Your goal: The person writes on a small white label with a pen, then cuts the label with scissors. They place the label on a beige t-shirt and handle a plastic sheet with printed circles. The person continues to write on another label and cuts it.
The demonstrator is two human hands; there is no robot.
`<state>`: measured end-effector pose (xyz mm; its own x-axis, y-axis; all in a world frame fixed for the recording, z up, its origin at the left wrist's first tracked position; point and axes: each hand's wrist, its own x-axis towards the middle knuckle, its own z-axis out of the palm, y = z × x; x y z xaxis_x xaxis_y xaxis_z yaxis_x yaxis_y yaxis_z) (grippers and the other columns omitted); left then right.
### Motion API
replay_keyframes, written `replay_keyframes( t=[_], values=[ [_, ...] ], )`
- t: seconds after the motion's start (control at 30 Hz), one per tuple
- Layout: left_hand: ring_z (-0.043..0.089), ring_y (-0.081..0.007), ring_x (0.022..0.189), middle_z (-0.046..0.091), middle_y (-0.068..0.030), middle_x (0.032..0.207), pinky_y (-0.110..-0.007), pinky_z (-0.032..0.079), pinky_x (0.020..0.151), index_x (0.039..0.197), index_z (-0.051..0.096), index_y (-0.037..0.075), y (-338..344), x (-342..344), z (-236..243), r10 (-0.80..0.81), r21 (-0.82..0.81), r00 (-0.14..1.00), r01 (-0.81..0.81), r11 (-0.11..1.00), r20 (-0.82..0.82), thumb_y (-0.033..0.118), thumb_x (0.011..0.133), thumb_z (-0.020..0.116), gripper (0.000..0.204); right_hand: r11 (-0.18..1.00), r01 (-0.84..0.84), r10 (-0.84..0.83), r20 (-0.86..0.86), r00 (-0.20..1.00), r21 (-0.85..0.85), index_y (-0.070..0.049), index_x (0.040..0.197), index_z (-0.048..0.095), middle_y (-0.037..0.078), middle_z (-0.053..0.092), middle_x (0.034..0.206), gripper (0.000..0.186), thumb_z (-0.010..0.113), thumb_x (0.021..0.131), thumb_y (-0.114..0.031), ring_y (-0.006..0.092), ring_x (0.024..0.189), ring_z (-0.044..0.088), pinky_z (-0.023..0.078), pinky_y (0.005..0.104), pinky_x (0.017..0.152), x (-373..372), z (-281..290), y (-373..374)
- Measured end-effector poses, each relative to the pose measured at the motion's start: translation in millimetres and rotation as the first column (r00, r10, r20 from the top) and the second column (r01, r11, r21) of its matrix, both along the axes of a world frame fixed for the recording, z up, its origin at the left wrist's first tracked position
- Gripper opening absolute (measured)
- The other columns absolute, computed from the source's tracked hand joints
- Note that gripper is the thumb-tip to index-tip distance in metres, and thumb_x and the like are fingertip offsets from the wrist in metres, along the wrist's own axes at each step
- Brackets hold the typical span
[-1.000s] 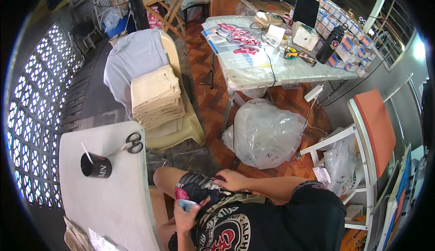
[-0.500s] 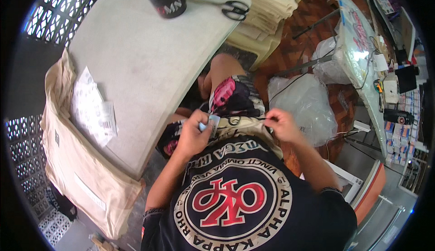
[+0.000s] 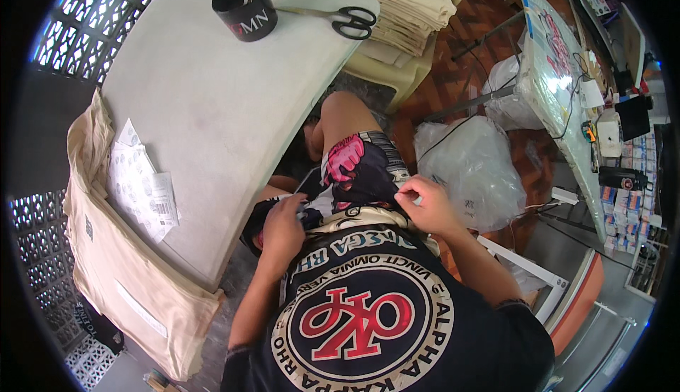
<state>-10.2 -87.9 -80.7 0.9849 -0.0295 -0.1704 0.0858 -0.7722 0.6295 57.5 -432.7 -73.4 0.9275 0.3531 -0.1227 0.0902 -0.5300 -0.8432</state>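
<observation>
My left hand [image 3: 283, 225] is over my left thigh with its fingers curled. A small pale-blue bit shows at its fingertips, too little to name. Over my right thigh, my right hand [image 3: 426, 206] has thumb and fingers drawn together; whatever is between them is hidden. Between the hands, a bunched beige cloth [image 3: 365, 216] with dark print lies across my lap against my black shirt. Patterned shorts [image 3: 347, 169] show just beyond it.
On the grey table [image 3: 177, 66] are a black mug [image 3: 244, 20] and black-handled scissors [image 3: 353, 22]. White label sheets [image 3: 145, 194] lie near a beige garment [image 3: 131, 271] draped over the table edge. Folded beige cloths [image 3: 407, 6] are stacked beyond. A clear plastic bag [image 3: 471, 172] lies right.
My left hand has drawn back to the left, and the pale-blue item in it shows less. The beige cloth sits lower and more bunched. My right hand has shifted slightly.
</observation>
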Motion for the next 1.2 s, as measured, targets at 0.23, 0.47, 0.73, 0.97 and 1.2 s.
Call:
replay_keyframes(
  t=[0.23,0.47,0.73,0.97,1.2],
  values=[
    [0.06,-0.0335,0.103,0.063,-0.0206,0.108,-0.044,0.046,0.095,0.115,0.057,-0.005,10,-109,-53,0.911,-0.444,0.324,-0.876,0.188,-0.254,0.028,0.097,0.062,0.037,0.984,0.149,-0.173,-0.381,0.908,-0.094,-0.004,0.155,0.027,0.024,0.035,0.155,0.085,0.056,0.095,-0.057,0.0382,0.145,0.034,0.028,0.0414,0.119,24,-82,25],
    [0.058,-0.0325,0.11,0.059,-0.0207,0.119,-0.043,0.045,0.098,0.123,0.053,-0.004,13,-99,-108,0.871,-0.349,0.244,-0.933,0.09,-0.427,0.034,0.1,0.058,0.045,0.984,0.028,-0.094,-0.371,0.924,-0.179,-0.009,0.158,0.019,0.027,0.029,0.158,0.092,0.049,0.093,-0.067,0.0413,0.144,0.035,0.031,0.042,0.118,49,-84,40],
    [0.055,-0.0314,0.117,0.053,-0.0208,0.131,-0.042,0.043,0.102,0.133,0.048,-0.003,29,-81,-107,0.88,-0.272,0.333,-0.93,0.247,-0.34,0.042,0.102,0.052,0.055,0.96,0.114,-0.118,0.001,0.993,-0.256,-0.001,0.144,0.041,0.027,0.044,0.143,0.065,0.058,0.093,-0.039,0.0447,0.13,0.047,0.04,0.0477,0.109,59,-68,67],
    [0.053,-0.0304,0.123,0.049,-0.0209,0.141,-0.041,0.042,0.105,0.141,0.043,-0.003,14,-48,-35,0.463,-0.193,0.875,-0.434,0.88,0.14,0.048,0.104,0.048,0.063,0.923,-0.235,0.225,0.068,0.972,0.306,0.0,0.107,0.066,0.013,0.068,0.097,0.021,0.065,0.091,-0.014,0.0332,0.1,0.064,0.05,0.0424,0.09,39,-4,108],
    [0.035,-0.0308,0.142,0.026,-0.0162,0.159,-0.043,0.033,0.114,0.16,0.01,0.004,-103,89,-16,0.045,-0.876,0.996,0.051,0.479,0.082,0.064,0.101,0.038,0.089,0.893,-0.171,0.158,0.064,0.985,0.416,-0.004,0.141,0.052,0.018,0.061,0.131,0.054,0.07,0.091,-0.015,0.0291,0.12,0.06,0.046,0.0377,0.104,56,24,84]
  ],
)
